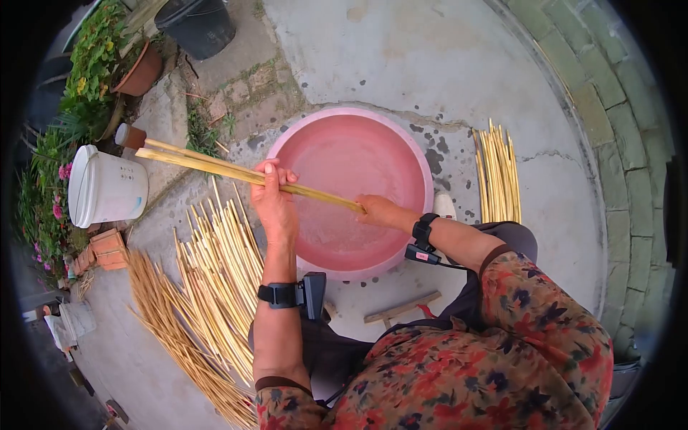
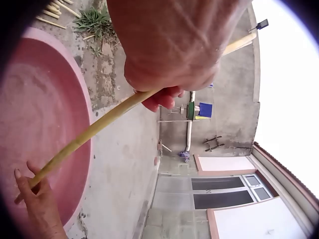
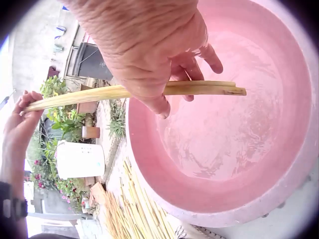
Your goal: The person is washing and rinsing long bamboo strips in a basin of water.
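Observation:
Two or three pale yellow stalks [image 1: 215, 168] run slantwise across the near left side of a round pink basin [image 1: 429, 188] and over its inside. My left hand [image 1: 274, 208] grips them near the middle, thumb laid along the top. Their lower right ends are held by my right hand [image 1: 387, 213], above the basin. In the right wrist view, the thumb and fingers of the right hand [image 3: 149, 55] close around the stalks, whose cut ends stick out past them. Shallow water [image 3: 224, 144] shines in the basin below.
A large spread of stalks [image 1: 218, 265] lies on the ground at left, thinner brown ones [image 1: 161, 301] beside it. A smaller bundle [image 1: 498, 175] lies at right. White bucket [image 1: 111, 188], bricks [image 1: 108, 249] and potted plants [image 1: 93, 64] stand far left. A wooden stool [image 1: 401, 308] sits near the knees.

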The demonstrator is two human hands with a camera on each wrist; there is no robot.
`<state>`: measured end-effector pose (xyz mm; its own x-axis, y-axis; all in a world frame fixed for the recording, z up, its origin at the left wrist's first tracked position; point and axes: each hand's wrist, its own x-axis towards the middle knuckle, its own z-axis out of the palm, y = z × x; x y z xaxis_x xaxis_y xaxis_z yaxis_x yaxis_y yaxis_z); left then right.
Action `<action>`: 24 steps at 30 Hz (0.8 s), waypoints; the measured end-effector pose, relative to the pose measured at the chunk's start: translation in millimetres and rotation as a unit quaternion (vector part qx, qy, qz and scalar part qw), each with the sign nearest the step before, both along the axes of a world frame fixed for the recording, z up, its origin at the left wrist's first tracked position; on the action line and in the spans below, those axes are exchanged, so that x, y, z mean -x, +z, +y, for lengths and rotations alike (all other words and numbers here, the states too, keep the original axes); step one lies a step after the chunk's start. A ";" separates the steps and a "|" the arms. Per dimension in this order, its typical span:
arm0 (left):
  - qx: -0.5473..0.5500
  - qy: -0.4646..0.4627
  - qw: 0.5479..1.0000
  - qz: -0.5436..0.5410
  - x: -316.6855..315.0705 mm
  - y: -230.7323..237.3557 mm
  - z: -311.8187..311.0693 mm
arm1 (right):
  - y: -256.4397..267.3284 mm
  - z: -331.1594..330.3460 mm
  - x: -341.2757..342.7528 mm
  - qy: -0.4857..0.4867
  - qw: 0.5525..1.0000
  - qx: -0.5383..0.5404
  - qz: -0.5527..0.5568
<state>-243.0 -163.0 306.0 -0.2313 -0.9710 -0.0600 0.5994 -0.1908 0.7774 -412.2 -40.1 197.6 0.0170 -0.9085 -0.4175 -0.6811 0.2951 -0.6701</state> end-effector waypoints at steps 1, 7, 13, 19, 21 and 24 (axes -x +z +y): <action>0.001 -0.012 1.000 0.010 1.8 0.6 2.7 | 10.7 -2.0 -3.9 0.012 1.000 0.027 0.005; 0.019 -0.085 0.996 0.024 16.1 12.7 28.7 | 104.4 -15.5 -23.9 0.054 0.998 0.011 0.011; 0.060 -0.140 0.987 -0.048 19.3 21.5 42.2 | 130.9 -7.3 -20.8 -0.044 0.995 0.042 -0.084; 0.037 -0.178 0.980 -0.083 22.2 25.7 56.5 | 125.5 -1.1 -23.8 0.013 0.997 0.055 -0.056; 0.031 -0.197 0.975 -0.096 24.0 19.6 58.8 | 125.9 -4.1 -26.0 0.019 0.996 0.064 -0.054; 0.034 -0.195 0.975 -0.101 27.6 13.8 60.2 | 119.1 -10.6 -21.8 0.041 0.995 0.081 -0.045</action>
